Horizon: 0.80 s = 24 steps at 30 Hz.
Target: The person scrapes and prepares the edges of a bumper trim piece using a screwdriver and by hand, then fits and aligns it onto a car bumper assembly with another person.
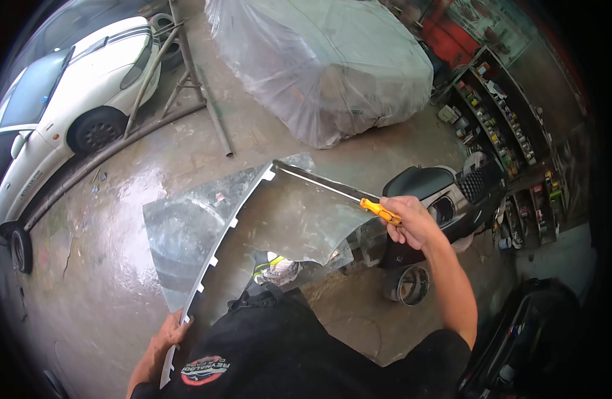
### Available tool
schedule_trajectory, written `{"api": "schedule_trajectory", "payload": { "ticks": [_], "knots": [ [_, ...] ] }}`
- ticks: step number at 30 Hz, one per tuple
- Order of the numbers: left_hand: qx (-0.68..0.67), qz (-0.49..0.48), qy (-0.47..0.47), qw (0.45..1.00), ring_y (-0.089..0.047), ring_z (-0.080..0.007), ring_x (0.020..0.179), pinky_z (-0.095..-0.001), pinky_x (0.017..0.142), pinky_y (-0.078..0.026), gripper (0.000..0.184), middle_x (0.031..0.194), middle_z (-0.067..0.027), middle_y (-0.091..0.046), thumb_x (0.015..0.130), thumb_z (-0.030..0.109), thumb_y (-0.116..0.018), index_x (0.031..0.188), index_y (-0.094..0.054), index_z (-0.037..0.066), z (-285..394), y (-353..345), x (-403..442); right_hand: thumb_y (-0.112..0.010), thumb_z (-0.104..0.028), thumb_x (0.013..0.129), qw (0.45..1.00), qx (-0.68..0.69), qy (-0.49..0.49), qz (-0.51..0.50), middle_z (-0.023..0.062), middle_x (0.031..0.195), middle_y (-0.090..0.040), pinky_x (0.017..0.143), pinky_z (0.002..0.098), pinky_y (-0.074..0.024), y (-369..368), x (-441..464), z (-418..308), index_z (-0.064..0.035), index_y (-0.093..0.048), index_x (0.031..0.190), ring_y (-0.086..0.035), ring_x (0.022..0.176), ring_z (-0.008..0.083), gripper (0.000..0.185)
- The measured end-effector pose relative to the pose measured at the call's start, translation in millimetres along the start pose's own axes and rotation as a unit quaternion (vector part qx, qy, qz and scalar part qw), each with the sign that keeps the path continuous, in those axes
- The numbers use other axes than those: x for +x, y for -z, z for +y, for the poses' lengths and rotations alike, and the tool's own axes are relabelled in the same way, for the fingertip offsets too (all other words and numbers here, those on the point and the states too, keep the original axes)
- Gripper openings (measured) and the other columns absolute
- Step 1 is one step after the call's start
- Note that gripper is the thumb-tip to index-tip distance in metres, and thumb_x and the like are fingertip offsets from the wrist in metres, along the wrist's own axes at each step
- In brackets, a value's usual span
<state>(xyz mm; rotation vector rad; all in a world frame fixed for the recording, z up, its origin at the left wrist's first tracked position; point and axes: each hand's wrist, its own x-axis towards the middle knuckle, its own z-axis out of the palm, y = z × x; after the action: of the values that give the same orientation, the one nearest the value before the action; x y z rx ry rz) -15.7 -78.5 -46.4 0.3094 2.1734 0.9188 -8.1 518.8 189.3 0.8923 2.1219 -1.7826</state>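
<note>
A long curved panel (289, 216) with white tabs along its left edge lies across the front of my body. My left hand (173, 330) is closed on the lower end of that edge. In my right hand (410, 221) is a screwdriver (380, 210) with a yellow-orange handle; its long shaft runs up and left along the panel's dark upper edge, the tip near the top corner. Under the panel a grey sheet (179, 239) lies on the floor. A shoe with yellow-green trim (277, 268) shows below the panel's lower edge.
A white car (86, 86) and a metal pipe stand (206, 110) are at the upper left. Beyond the panel is a plastic-covered car (332, 73). On the right are a dark bumper-like part (422, 183), a metal can (412, 286) and shelves of cans (499, 120).
</note>
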Motion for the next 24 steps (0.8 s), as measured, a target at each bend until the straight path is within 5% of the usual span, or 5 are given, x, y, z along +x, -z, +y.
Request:
{"api": "schedule_trajectory", "payload": {
  "ticks": [3,10,13,17,24],
  "knots": [
    [0.001,0.001,-0.005,1.0,-0.053,-0.0229,0.066,-0.0397,0.065,-0.045,0.044,0.07,-0.0141,-0.058,0.091,0.041,-0.055,0.105,-0.059,-0.001,13,2,-1,-0.062,-0.033,0.094,0.992,-0.071,-0.087,-0.057,0.0055,0.058,-0.056,0.039,0.0253,-0.0399,6,-4,-14,0.0015,-0.063,0.088,-0.054,0.045,0.0104,0.035],
    [0.0,0.008,-0.014,1.0,-0.053,-0.025,0.064,-0.0404,0.064,-0.045,0.046,0.068,-0.0154,-0.057,0.092,0.041,-0.054,0.105,-0.059,-0.003,7,-6,1,-0.065,-0.025,0.092,0.701,-0.541,0.442,0.146,0.0125,0.068,-0.06,0.054,0.0334,-0.0493,-9,-8,-4,-0.0008,-0.062,0.106,-0.065,0.061,0.0183,0.028],
    [0.002,-0.002,-0.005,1.0,-0.054,-0.026,0.064,-0.0409,0.064,-0.046,0.046,0.069,-0.0166,-0.058,0.092,0.041,-0.054,0.105,-0.059,-0.003,8,-7,1,-0.063,-0.029,0.094,0.992,0.03,0.121,0.01,0.0103,0.069,-0.063,0.047,0.0291,-0.0495,-1,-13,-11,0.0007,-0.061,0.106,-0.063,0.053,0.0179,0.032],
    [0.007,0.001,-0.01,1.0,-0.056,-0.0298,0.066,-0.0424,0.066,-0.046,0.046,0.071,-0.0191,-0.059,0.091,0.041,-0.054,0.104,-0.059,-0.003,9,-6,0,-0.063,-0.032,0.094,0.994,0.076,-0.044,-0.073,0.0076,0.067,-0.062,0.037,0.0253,-0.0438,10,-25,-30,0.0031,-0.061,0.104,-0.057,0.041,0.0156,0.036],
    [0.026,-0.009,0.003,1.0,-0.057,-0.0354,0.069,-0.0446,0.069,-0.046,0.045,0.074,-0.0221,-0.06,0.091,0.04,-0.056,0.104,-0.059,-0.003,11,-3,-1,-0.067,-0.03,0.091,0.94,-0.261,0.215,0.043,0.0052,0.072,-0.062,0.05,0.0255,-0.0481,-6,-29,-7,-0.0003,-0.06,0.111,-0.061,0.055,0.0153,0.037]
  ]
}}
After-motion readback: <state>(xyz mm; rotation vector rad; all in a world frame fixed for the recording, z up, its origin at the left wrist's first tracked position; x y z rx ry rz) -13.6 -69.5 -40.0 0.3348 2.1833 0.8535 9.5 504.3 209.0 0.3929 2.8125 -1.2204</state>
